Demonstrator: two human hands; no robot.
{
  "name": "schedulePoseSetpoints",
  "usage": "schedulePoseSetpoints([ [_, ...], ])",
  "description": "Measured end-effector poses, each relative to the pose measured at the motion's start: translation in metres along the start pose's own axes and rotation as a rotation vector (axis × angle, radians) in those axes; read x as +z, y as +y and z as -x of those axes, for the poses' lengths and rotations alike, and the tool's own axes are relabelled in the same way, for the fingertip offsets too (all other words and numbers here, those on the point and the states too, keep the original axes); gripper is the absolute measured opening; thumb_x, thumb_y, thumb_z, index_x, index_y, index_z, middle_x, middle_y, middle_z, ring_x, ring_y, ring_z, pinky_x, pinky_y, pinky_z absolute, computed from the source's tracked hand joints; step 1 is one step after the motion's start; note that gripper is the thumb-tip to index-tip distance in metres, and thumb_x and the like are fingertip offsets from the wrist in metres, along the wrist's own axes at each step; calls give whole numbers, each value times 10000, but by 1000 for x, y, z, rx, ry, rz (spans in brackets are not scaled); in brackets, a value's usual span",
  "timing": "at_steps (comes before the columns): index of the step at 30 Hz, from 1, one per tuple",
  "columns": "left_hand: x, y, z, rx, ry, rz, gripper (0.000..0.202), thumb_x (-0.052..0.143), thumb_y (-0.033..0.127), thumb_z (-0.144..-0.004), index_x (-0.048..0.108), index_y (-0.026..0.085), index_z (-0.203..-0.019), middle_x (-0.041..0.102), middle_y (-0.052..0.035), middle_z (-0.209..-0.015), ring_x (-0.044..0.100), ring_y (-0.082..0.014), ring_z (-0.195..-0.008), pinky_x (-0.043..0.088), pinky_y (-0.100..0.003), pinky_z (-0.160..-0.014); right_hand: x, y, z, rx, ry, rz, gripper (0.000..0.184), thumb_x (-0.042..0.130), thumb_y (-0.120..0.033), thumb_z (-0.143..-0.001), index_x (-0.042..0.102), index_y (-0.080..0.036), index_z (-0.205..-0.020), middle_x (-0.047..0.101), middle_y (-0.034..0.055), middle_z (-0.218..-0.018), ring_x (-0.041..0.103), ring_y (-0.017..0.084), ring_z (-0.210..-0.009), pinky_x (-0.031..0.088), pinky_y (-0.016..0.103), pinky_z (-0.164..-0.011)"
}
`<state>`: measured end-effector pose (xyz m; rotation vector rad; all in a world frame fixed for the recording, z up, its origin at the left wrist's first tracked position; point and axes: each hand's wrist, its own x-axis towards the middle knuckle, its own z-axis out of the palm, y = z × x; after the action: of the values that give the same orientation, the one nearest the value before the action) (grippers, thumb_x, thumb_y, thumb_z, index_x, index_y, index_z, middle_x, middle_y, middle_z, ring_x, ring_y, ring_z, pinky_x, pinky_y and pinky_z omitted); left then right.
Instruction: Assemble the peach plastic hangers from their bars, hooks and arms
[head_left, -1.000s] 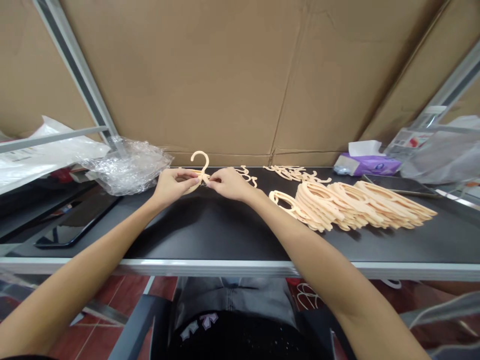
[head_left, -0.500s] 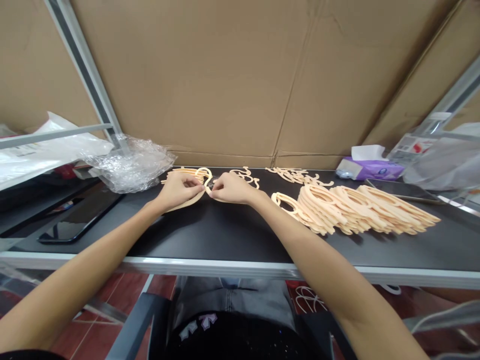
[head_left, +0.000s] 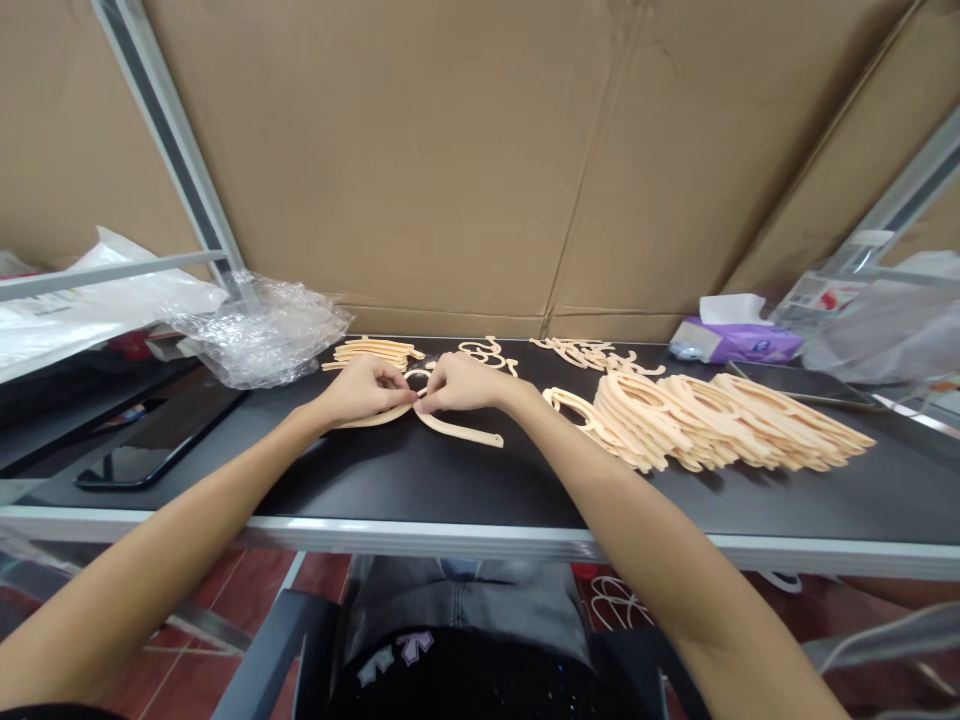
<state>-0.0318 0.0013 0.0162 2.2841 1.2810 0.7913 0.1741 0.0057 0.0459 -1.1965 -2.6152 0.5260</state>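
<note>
Both my hands meet over the black tabletop around a beige plastic clothes hanger (head_left: pixel 465 433). My left hand (head_left: pixel 366 388) pinches its left side near the centre joint, and a curved arm runs out below that palm. My right hand (head_left: pixel 459 383) pinches the other side of the joint with closed fingertips. From under the right fingers the right arm slopes toward me, low over the table. Part of a round loop shows between the hands; my fingers cover the joint itself. Just behind the left hand lies a pile of straight beige hanger arms (head_left: pixel 379 350).
Loose hooks (head_left: pixel 486 352) and more small curved pieces (head_left: pixel 592 355) lie along the back. A row of stacked beige hangers (head_left: pixel 705 420) fills the right. Crumpled clear plastic (head_left: pixel 262 330) and a dark phone (head_left: pixel 161 435) are left; a purple tissue pack (head_left: pixel 742 340) stands back right.
The hanger has tipped down: its loop dropped toward the table between my hands, and its right arm now shows below my right hand. Both hands keep their grip in nearly the same place.
</note>
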Motion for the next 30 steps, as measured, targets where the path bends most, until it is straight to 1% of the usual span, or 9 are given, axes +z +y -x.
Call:
schedulePoseSetpoints([
  [2,1,0,0,-43,-38,5,268,697,389,-736,752,127,-716,651,-5,-549,529,-104,-473,364,-199,-464,-4,8,0,39,98,51,251,639,-352,-800,733,-157,-672,604,3,-604,524,146,-652,351,279,-673],
  [5,4,-1,1,-47,-31,-55,285,708,405,-738,763,125,-732,643,-8,-540,497,-96,-461,331,-201,-456,-8,24,-1,176,304,253,214,569,-225,-825,768,-161,-780,714,69,-771,601,198,-799,374,361,-862],
  [7,5,-2,0,-13,5,-101,281,710,402,-745,766,127,-728,641,-8,-540,488,-93,-474,317,-200,-462,-9,35,-1,245,343,354,238,547,-152,-806,781,-158,-846,745,110,-860,628,241,-898,356,429,-944],
  [11,5,-3,-1,38,41,-114,278,688,400,-772,759,137,-715,633,2,-534,484,-89,-475,310,-200,-468,-4,45,-2,259,265,365,315,534,-113,-798,798,-197,-947,763,122,-1011,613,293,-1079,357,478,-996],
  [16,5,-2,-1,69,32,-122,265,666,385,-784,772,144,-752,640,5,-546,481,-90,-480,327,-203,-486,4,42,-6,146,194,364,426,475,-131,-868,763,-248,-1159,714,100,-1246,541,307,-1226,346,503,-1042],
  [21,6,0,-1,47,33,-139,289,648,406,-778,775,147,-756,632,6,-529,481,-102,-473,328,-217,-489,4,38,-6,151,139,405,397,492,-137,-857,782,-244,-1107,719,122,-1212,563,302,-1203,356,487,-1034],
  [24,-1,-6,-3,-17,211,-229,318,598,414,-808,768,157,-730,668,-15,-575,533,-129,-527,356,-235,-531,4,37,-5,163,148,421,389,478,-146,-869,783,-229,-1097,721,127,-1197,568,302,-1187,358,493,-1027],
  [26,-9,-15,-4,-105,361,-321,314,571,397,-819,780,167,-778,729,-42,-693,606,-165,-621,394,-258,-595,4,35,-4,170,149,430,389,475,-145,-869,782,-223,-1093,718,130,-1198,569,301,-1181,358,496,-1023],
  [30,-25,-36,-4,-282,416,-445,277,593,348,-778,795,195,-890,770,-70,-839,682,-238,-771,433,-290,-659,3,31,-2,181,167,464,376,477,-129,-860,783,-206,-1065,729,131,-1164,575,291,-1168,346,481,-1023],
])
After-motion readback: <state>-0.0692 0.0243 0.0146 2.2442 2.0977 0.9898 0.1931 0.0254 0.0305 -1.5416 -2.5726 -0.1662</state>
